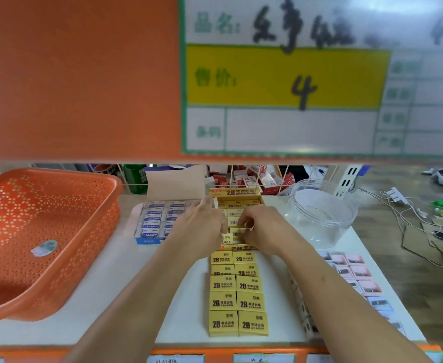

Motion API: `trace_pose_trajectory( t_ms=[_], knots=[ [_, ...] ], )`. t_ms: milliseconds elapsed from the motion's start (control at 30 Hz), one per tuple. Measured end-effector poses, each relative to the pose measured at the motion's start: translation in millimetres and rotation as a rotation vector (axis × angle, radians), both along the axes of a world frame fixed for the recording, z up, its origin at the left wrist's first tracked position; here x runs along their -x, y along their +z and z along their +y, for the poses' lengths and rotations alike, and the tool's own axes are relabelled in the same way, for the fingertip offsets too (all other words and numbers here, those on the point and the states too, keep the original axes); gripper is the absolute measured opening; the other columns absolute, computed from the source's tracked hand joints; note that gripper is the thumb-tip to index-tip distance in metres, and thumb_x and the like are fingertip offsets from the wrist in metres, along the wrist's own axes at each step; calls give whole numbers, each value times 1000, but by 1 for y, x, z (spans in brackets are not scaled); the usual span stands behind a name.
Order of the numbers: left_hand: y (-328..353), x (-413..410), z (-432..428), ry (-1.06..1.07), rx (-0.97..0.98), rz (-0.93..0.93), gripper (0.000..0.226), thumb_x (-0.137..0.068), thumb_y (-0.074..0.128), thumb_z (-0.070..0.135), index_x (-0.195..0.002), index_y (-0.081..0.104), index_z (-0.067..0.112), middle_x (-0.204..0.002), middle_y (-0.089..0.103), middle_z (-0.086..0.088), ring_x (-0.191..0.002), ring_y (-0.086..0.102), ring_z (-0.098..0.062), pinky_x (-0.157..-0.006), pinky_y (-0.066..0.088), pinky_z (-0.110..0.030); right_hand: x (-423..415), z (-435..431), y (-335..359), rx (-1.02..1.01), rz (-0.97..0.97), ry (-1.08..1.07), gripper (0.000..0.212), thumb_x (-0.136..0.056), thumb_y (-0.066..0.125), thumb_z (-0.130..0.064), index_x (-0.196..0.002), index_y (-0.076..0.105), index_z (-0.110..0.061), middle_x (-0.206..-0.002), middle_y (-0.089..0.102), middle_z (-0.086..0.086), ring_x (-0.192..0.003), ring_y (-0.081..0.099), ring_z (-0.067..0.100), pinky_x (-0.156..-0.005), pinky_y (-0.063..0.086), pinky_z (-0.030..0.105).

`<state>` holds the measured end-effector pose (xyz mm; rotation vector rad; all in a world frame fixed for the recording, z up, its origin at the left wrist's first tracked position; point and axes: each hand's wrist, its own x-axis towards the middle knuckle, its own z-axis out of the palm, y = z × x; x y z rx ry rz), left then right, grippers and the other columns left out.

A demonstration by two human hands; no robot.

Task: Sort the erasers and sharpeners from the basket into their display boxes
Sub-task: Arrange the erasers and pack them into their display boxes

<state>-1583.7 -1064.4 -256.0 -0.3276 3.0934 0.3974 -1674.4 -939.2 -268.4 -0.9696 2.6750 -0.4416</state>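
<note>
A yellow display box (234,193) of 2B erasers stands at the shelf's middle. Both hands reach into its near end. My right hand (263,229) pinches a yellow eraser (237,231) at the box's front row. My left hand (202,226) has its fingers curled against the erasers beside it, thumb raised at the box's left wall. Two columns of yellow 2B erasers (237,294) lie on the shelf in front of the box. The orange basket (58,184) sits at the left, holding only a sticker. A blue box of white erasers (153,222) lies left of the yellow box. Pink and blue sharpeners (356,271) fill a box at the right.
A clear round plastic tub (322,208) stands behind the sharpeners. An orange shelf edge with a price sign (280,77) hangs overhead, close to the camera. A wire rack with red and white packs (254,179) stands behind. Cables (411,218) lie on the floor at the right.
</note>
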Motion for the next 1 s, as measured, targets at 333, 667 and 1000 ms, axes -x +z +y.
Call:
trace_pose_trajectory(
  t_ms=[333,667,1000],
  knots=[
    [-1,15,5,-22,104,-31,10,-88,67,24,-98,68,21,-108,49,-1,-108,50,-18,-92,47,-38,0,-3,-4,56,-61,-2,24,-85,69,-19,-109,68,-18,-120,59,-1,-110,54,16,-79,37,18],
    [2,18,2,24,38,-74,8,-84,72,32,-82,67,26,-108,46,1,-110,49,-18,-89,44,-35,0,-6,-6,118,-154,38,14,-85,65,-15,-92,74,-23,-106,60,-1,-94,54,12,-79,40,21],
    [-2,2,-7,-50,148,-12,19,-93,60,31,-108,68,38,-102,35,5,-116,43,-16,-88,39,-32,1,-6,-4,145,-205,70,10,-86,66,-12,-90,75,-16,-86,63,-8,-85,57,9,-74,40,18]
  ],
)
